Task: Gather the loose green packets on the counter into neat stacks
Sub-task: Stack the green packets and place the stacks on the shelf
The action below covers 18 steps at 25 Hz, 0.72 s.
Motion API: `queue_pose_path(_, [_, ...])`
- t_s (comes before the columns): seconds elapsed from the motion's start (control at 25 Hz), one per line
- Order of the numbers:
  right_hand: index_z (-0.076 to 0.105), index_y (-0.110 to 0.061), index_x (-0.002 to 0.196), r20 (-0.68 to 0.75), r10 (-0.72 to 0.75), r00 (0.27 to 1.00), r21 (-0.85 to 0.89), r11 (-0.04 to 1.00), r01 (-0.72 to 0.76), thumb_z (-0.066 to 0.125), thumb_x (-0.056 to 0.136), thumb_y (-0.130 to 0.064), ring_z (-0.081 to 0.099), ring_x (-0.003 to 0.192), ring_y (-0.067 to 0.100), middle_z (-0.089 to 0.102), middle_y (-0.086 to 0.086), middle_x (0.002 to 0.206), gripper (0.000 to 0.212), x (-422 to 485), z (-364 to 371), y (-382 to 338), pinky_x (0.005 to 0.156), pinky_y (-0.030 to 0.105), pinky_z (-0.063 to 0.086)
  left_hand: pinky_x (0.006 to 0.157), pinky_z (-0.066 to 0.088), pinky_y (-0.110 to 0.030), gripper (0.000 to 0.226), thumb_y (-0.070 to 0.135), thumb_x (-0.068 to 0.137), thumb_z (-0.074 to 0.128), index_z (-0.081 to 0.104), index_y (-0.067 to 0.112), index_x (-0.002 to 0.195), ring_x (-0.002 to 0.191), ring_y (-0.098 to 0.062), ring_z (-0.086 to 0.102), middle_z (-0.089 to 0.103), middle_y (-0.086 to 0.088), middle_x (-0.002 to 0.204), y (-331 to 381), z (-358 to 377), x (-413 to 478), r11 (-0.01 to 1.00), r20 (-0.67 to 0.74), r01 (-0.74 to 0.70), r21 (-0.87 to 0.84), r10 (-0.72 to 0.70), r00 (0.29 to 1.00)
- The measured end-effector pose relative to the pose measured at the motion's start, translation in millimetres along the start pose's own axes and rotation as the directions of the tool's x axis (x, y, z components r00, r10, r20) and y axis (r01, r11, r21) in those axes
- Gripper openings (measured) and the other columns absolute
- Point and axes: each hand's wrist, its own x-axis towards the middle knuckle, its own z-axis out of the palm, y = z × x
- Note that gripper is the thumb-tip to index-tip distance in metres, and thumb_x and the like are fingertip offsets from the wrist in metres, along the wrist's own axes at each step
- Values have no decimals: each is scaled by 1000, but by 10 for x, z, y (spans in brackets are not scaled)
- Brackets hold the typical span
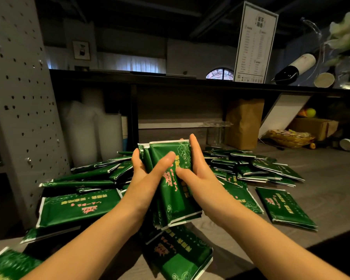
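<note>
Squeezing a bundle of green packets [170, 201] between left hand [146, 175] and right hand [199, 170], thumbs pressed across its front, above loose packets [79, 207] strewn over the desk [321, 170].

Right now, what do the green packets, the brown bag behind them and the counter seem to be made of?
Green packets: probably thin plastic film, glossy; light glints on them and white sealed edges show.
Bag: looks like brown paper, matt, with creases.
Counter: grey wood or wood-look laminate, matt; faint grain lines show, but I cannot tell which.
</note>
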Motion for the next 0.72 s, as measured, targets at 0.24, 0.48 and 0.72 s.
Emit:
queue_pose_path(0.24, [11, -56, 142, 86, 104, 991, 166, 979, -117, 47, 96, -19, 67, 101, 15, 59, -11, 126, 69, 64, -150, 14, 85, 36, 55, 98, 47, -45, 120, 41, 53, 79, 1, 50, 143, 109, -19, 61, 51, 8, 131, 211, 16, 7, 972, 27, -48, 230, 43, 999])
queue_pose_path(0.48, [37, -28, 138, 102, 32, 994, 225, 973, -55, 65, 76, -24, 68, 101, 20, 67, 2, 118, 68, 94, -411, 16, 76, 30, 56, 80, 56, -35, 92, 29, 61, 75, 23, 32, 137, 93, -16, 67, 58, 3, 112, 450, 192, 152, 950, 135, -97, 297, 59, 989])
queue_pose_path(0.72, [27, -38, 142, 90, 56, 994, 158, 985, -69, 80, 64, -27, 68, 101, 26, 61, 8, 124, 95, 25, -631, -111, 77, 38, 57, 75, 57, -33, 76, 34, 61, 71, 33, 21, 126, 89, -16, 70, 60, -4, 114, 532, 332, 75, 952, 236, -73, 297, 1, 972])
